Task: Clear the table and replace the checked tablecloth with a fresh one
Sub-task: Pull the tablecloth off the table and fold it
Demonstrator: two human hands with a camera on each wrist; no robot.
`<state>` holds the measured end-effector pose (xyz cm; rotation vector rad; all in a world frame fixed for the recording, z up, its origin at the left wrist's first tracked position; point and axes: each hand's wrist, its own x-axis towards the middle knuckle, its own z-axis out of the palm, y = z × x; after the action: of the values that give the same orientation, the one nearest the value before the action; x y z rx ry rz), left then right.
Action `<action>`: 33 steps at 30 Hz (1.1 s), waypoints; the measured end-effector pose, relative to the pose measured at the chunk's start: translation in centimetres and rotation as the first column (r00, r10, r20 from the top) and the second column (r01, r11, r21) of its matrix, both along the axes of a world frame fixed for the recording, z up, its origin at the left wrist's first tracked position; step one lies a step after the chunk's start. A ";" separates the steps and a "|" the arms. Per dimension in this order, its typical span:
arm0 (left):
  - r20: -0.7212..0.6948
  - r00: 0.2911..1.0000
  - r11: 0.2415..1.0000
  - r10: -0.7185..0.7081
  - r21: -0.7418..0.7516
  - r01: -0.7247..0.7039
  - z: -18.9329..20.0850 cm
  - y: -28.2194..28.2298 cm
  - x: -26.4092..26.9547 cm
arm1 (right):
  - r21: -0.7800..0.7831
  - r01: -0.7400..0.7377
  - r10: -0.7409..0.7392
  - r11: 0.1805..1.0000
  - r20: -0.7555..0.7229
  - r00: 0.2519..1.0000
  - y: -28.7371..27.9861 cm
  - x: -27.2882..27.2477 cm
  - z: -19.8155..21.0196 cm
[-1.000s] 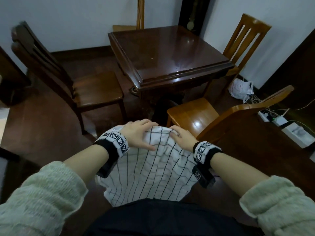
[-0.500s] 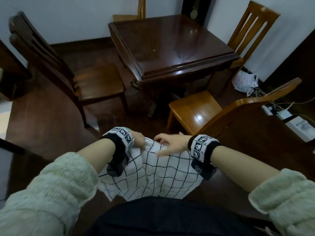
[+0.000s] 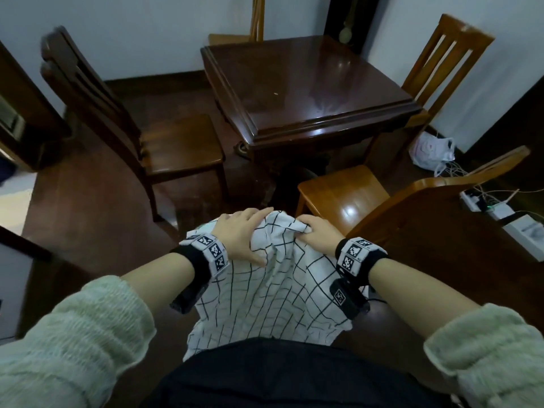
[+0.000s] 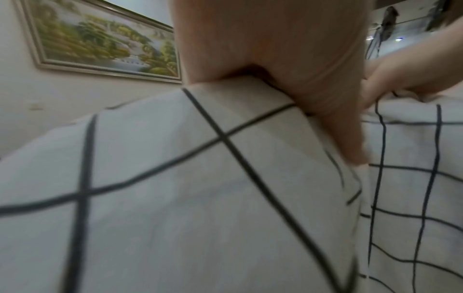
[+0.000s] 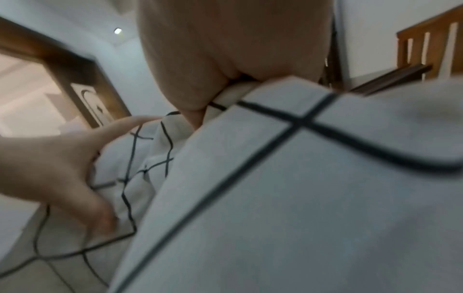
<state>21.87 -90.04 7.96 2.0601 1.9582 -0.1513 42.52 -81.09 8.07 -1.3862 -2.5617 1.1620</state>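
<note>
Fingers point(image 3: 303, 228) of the right hand point(image 3: 316, 238) curl over the top edge of the checked tablecloth point(image 3: 265, 301) and bunch a fold of it; in the right wrist view the thumb presses into the cloth while the rest of that hand fills the top of the picture. Beside it, the left hand point(image 3: 240, 238) lies on the upper part of the cloth, fingers point(image 3: 256, 214) draped over its top edge and thumb stretched down along a crease, so the cloth is pinched between thumb and palm, as the left wrist view shows.

White fabric with a thin black grid makes up the tablecloth; it is gathered and creased, the lines bending over its folds. It hangs in front of the person's body, held up at the top by both hands, well apart from the table point(image 3: 309, 83). Its lower edge is cut off behind the person's dark clothing, and whether it rests against the body cannot be told. Both wrist views are blurred and mostly filled with cloth, so the fingertips there are hard to make out.

Beyond the hands stands the dark wooden table with a bare glossy top, a dark chair point(image 3: 164, 145) on its left and a lighter chair point(image 3: 347, 192) just ahead of the right hand.
</note>
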 end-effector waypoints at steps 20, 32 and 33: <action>-0.301 0.889 0.873 -0.346 0.243 0.422 0.8 0.6 -0.2 | -0.833 0.061 -0.422 0.550 -0.214 0.881 0.8 0.2 2.7; -0.058 0.998 0.869 0.038 -0.491 -0.062 2.0 3.3 0.5 | -0.286 -0.267 0.361 0.920 0.357 0.861 -1.6 -2.5 3.7; -0.017 0.997 0.855 0.072 -0.513 -0.071 2.0 3.4 0.3 | -0.184 -0.359 0.403 0.915 0.441 0.802 -2.4 -2.8 3.2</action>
<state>22.19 -86.65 9.99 1.6309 1.7425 -0.5879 39.70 -83.52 11.23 -1.3434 -3.3012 1.0995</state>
